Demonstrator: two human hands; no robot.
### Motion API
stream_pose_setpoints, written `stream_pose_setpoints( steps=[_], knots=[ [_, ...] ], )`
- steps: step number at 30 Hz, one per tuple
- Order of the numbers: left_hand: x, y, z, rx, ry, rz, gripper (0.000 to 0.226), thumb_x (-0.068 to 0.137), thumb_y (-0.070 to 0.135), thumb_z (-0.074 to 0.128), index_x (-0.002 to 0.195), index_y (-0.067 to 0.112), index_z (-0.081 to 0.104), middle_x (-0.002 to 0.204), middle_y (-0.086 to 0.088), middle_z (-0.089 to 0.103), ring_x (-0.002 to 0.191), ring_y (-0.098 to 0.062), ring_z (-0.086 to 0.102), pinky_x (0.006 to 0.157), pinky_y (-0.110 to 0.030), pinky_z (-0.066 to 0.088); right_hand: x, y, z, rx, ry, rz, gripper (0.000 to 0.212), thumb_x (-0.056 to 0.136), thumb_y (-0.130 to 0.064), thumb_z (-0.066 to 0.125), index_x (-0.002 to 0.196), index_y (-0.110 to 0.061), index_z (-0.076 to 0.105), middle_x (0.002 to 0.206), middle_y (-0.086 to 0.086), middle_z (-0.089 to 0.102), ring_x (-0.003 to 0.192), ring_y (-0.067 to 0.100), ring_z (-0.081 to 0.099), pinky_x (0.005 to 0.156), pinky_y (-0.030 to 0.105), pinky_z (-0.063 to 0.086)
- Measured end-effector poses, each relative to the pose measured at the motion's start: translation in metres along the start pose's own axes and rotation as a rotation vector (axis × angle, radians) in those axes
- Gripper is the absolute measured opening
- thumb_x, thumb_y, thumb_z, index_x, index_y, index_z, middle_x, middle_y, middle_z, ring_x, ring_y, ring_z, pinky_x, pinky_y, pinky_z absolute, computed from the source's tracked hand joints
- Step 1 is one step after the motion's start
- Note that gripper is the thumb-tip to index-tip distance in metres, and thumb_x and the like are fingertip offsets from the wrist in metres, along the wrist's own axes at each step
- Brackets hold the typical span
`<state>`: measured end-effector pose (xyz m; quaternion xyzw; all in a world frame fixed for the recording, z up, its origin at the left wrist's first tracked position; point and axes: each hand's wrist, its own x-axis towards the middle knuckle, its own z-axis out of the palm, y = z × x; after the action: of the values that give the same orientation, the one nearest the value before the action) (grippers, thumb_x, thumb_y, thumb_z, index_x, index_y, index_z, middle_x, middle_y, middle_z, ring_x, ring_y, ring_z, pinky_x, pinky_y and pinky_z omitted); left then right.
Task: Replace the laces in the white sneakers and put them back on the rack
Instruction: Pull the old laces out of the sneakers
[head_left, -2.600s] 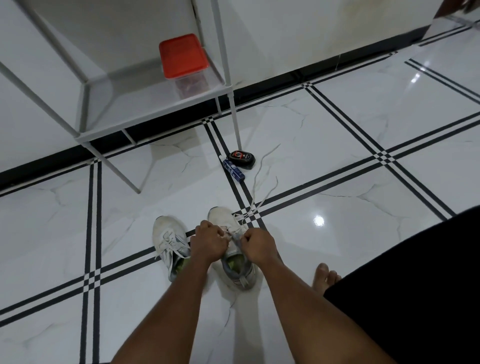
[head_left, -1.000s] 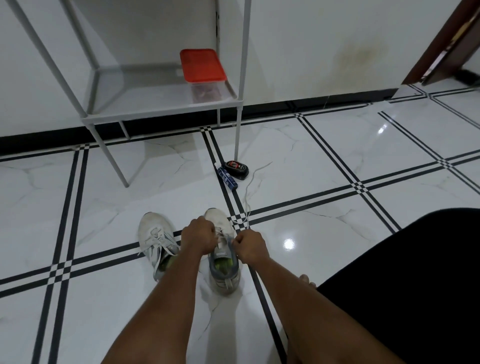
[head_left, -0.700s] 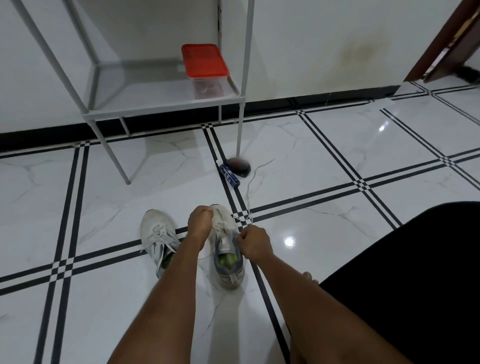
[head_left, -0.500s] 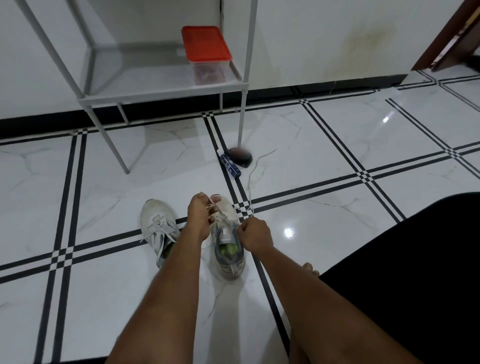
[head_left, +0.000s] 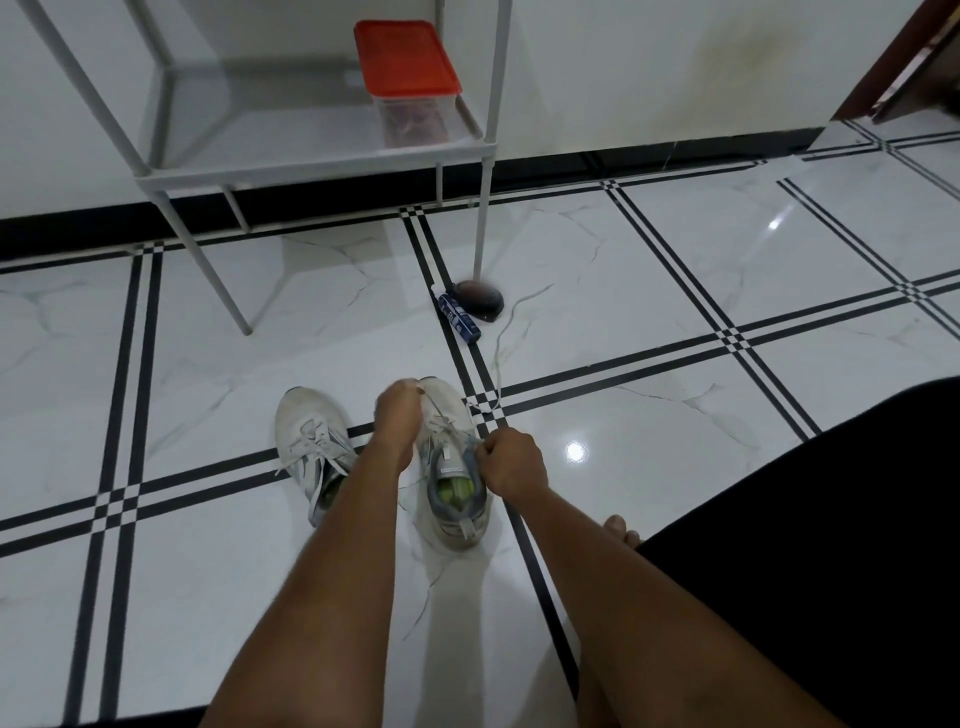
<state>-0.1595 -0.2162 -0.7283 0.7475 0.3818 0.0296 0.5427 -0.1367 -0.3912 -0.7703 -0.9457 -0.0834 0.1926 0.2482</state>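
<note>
Two white sneakers stand side by side on the tiled floor. The left sneaker (head_left: 310, 441) is laced. Both my hands work over the right sneaker (head_left: 453, 499), whose green insole shows. My left hand (head_left: 397, 415) is up by its toe and pinches a thin white lace (head_left: 435, 410) that runs back to the eyelets. My right hand (head_left: 511, 460) grips the collar and lace at the shoe's right side. A loose white lace (head_left: 506, 332) trails over the floor beyond the toe. The white metal rack (head_left: 311, 161) stands at the wall.
On the rack's low shelf sits a clear box with a red lid (head_left: 408, 78). A dark round tin (head_left: 480, 301) and a small blue tube (head_left: 460, 322) lie by the rack's front right leg. My bare toes (head_left: 621, 527) and black shorts are at the right.
My left hand has moved forward from the shoe's collar to its toe, drawing the lace out. My right hand has stayed at the shoe's right side. My view has tilted up and steadied.
</note>
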Motion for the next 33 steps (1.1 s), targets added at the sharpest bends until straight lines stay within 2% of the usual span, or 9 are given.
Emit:
stream_pose_setpoints(
  steps=[2, 3, 6, 8, 14, 17, 24, 29, 33],
  knots=[
    [0.008, 0.002, -0.006, -0.295, 0.026, -0.185, 0.021, 0.1, 0.02, 0.04, 0.086, 0.02, 0.056, 0.075, 0.001, 0.065, 0.052, -0.013, 0.042, 0.05, -0.028, 0.028, 0.0, 0.001, -0.001, 0.01, 0.003, 0.011, 0.026, 0.098, -0.036, 0.06, 0.087, -0.017, 0.073, 0.09, 0.006, 0.073, 0.085, 0.027, 0.07, 0.077, 0.037, 0.06],
    [0.007, 0.005, -0.008, -0.217, -0.014, -0.175, 0.029, 0.104, 0.029, 0.039, 0.082, 0.017, 0.054, 0.069, 0.0, 0.063, 0.052, -0.016, 0.042, 0.051, -0.028, 0.03, 0.0, 0.001, -0.001, 0.008, 0.0, 0.011, 0.026, 0.098, -0.036, 0.06, 0.088, -0.017, 0.073, 0.091, 0.006, 0.073, 0.085, 0.027, 0.07, 0.077, 0.037, 0.06],
    [0.009, -0.011, -0.005, 0.532, -0.148, 0.082, 0.043, 0.096, 0.061, 0.055, 0.092, 0.019, 0.064, 0.087, 0.004, 0.063, 0.081, -0.021, 0.06, 0.07, -0.033, 0.044, -0.001, -0.001, -0.001, -0.013, 0.001, 0.0, 0.025, 0.098, -0.037, 0.061, 0.089, -0.016, 0.074, 0.093, 0.006, 0.074, 0.087, 0.028, 0.07, 0.077, 0.037, 0.06],
    [0.001, -0.024, 0.002, 0.762, -0.2, 0.177, 0.026, 0.088, 0.051, 0.067, 0.096, 0.027, 0.072, 0.102, 0.005, 0.069, 0.096, -0.022, 0.064, 0.078, -0.034, 0.051, -0.002, -0.001, -0.001, -0.008, 0.005, -0.002, 0.025, 0.097, -0.038, 0.061, 0.09, -0.017, 0.073, 0.094, 0.006, 0.073, 0.088, 0.028, 0.07, 0.078, 0.038, 0.061],
    [0.003, -0.015, 0.003, 0.378, -0.057, 0.044, 0.027, 0.099, 0.019, 0.055, 0.11, 0.005, 0.075, 0.117, -0.018, 0.066, 0.1, -0.033, 0.066, 0.081, -0.036, 0.051, -0.003, 0.001, -0.001, -0.023, -0.003, -0.002, 0.028, 0.098, -0.04, 0.057, 0.09, -0.018, 0.073, 0.09, 0.004, 0.073, 0.085, 0.026, 0.071, 0.077, 0.04, 0.063],
    [0.009, -0.02, -0.005, 0.166, 0.014, -0.123, 0.039, 0.1, 0.017, 0.05, 0.131, 0.001, 0.066, 0.132, -0.023, 0.066, 0.123, -0.04, 0.064, 0.074, -0.034, 0.052, -0.002, -0.004, -0.002, -0.003, -0.01, -0.034, 0.028, 0.099, -0.037, 0.057, 0.091, -0.017, 0.073, 0.093, 0.004, 0.074, 0.088, 0.027, 0.07, 0.079, 0.04, 0.061],
    [-0.017, -0.046, -0.018, 0.343, 0.157, 0.039, 0.028, 0.103, 0.04, 0.051, 0.123, 0.024, 0.063, 0.139, -0.004, 0.045, 0.106, -0.027, 0.063, 0.089, -0.036, 0.043, -0.005, -0.009, 0.002, -0.005, -0.033, -0.058, 0.028, 0.096, -0.043, 0.057, 0.093, -0.018, 0.071, 0.095, 0.002, 0.072, 0.09, 0.025, 0.068, 0.08, 0.038, 0.06],
    [-0.025, -0.039, -0.01, 0.676, -0.046, 0.242, 0.04, 0.088, 0.053, 0.064, 0.122, 0.033, 0.068, 0.151, 0.002, 0.033, 0.135, -0.025, 0.044, 0.099, -0.044, 0.051, -0.004, -0.02, 0.004, 0.096, 0.0, -0.154, 0.023, 0.096, -0.043, 0.061, 0.097, -0.026, 0.076, 0.097, -0.006, 0.075, 0.093, 0.017, 0.068, 0.08, 0.033, 0.056],
    [-0.026, -0.043, 0.004, 0.891, -0.096, 0.325, 0.026, 0.091, 0.046, 0.061, 0.107, 0.032, 0.077, 0.162, -0.005, 0.026, 0.153, -0.031, 0.015, 0.121, -0.068, 0.016, -0.004, -0.024, 0.007, 0.099, -0.004, -0.145, 0.019, 0.096, -0.034, 0.059, 0.088, -0.023, 0.071, 0.091, -0.004, 0.072, 0.086, 0.019, 0.067, 0.076, 0.036, 0.056]
  ],
)
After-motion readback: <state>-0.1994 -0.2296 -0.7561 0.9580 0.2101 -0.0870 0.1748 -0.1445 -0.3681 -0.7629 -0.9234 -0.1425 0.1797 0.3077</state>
